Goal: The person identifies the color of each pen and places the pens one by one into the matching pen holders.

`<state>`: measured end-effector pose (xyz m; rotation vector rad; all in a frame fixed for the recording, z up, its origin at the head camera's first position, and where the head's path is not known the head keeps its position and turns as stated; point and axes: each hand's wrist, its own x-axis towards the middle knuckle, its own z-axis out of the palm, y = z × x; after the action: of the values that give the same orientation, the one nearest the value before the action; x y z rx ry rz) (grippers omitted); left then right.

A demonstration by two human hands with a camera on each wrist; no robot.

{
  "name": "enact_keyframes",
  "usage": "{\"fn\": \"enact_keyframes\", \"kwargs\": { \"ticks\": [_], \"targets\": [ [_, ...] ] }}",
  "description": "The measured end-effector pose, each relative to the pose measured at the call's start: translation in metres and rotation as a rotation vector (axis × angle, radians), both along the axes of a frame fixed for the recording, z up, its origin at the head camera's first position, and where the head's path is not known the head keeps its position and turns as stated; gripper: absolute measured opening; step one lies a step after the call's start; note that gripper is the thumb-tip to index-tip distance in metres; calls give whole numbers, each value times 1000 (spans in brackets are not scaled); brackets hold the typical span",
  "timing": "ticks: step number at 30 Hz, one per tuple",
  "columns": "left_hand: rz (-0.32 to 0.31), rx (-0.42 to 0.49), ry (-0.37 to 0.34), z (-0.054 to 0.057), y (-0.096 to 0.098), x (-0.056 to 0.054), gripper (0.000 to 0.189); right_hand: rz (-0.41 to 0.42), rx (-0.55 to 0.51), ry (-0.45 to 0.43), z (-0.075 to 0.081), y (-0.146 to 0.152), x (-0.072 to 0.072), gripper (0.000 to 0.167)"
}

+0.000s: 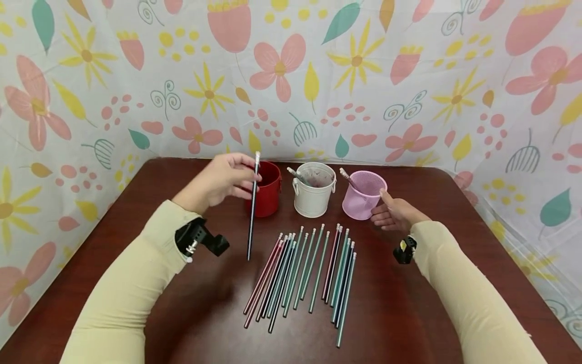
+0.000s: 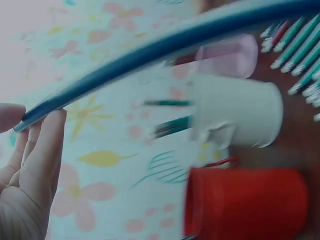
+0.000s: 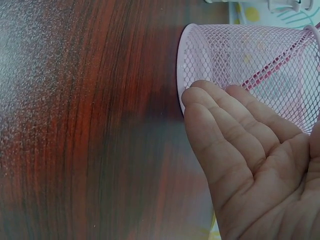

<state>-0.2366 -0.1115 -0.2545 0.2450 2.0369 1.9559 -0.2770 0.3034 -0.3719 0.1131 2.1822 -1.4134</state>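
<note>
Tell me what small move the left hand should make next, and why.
Probably raise the dark blue pencil over the red bucket: the left hand pinches it near its top by that bucket, and in the head view its lower end appears below the rim.

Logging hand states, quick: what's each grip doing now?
Left hand: holding a dark blue pencil.
Right hand: open beside the pink mesh cup; contact unclear.

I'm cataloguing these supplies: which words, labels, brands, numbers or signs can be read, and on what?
No text can be read in any view.
Dark pencil in the left hand, other pencils on the table: any print is too small or blurred to read.
Red bucket, white bucket, pink mesh cup: no lettering shows.
Patterned backdrop: flowers and leaves, no lettering.
</note>
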Motion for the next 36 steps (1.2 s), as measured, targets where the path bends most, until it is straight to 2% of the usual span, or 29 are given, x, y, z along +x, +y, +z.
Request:
{"fn": "enact_keyframes", "kwargs": {
  "ticks": [3,7,9,11,13,15,18,21,24,27,31,36],
  "targets": [
    [46,124,27,16,-9,-3,11,7,10,3,-1,0,1,90],
    [138,439,60,31,-18,-10,10,5,14,9,0,-1,1,90],
    [208,609,91,34,-20,-13,11,7,12,10,1,-1,1,90],
    [288,740,133,36,-22,-15,12,6,11,8,1,-2,1,90],
    [374,827,181,38,-23,-17,13,6,11,7,1,-2,2,90],
    [447,872,217,39,-23,-21,15,8,5,5,1,-2,2,90],
    [512,873,225,42,-26,-28,16,8,4,4,1,-2,2,91],
    [530,861,219,49,-32,-38,15,9,7,5,1,-2,2,91],
    [509,844,228,58,-38,-48,15,11,9,2,2,-2,1,91],
    [450,773,237,62,-39,-55,17,-3,12,-1,2,-2,1,91],
    [377,660,224,59,-35,-62,18,-11,17,-3,2,-1,2,90],
    [360,573,198,42,-28,-67,18,-9,16,-5,3,0,3,91]
  ]
}}
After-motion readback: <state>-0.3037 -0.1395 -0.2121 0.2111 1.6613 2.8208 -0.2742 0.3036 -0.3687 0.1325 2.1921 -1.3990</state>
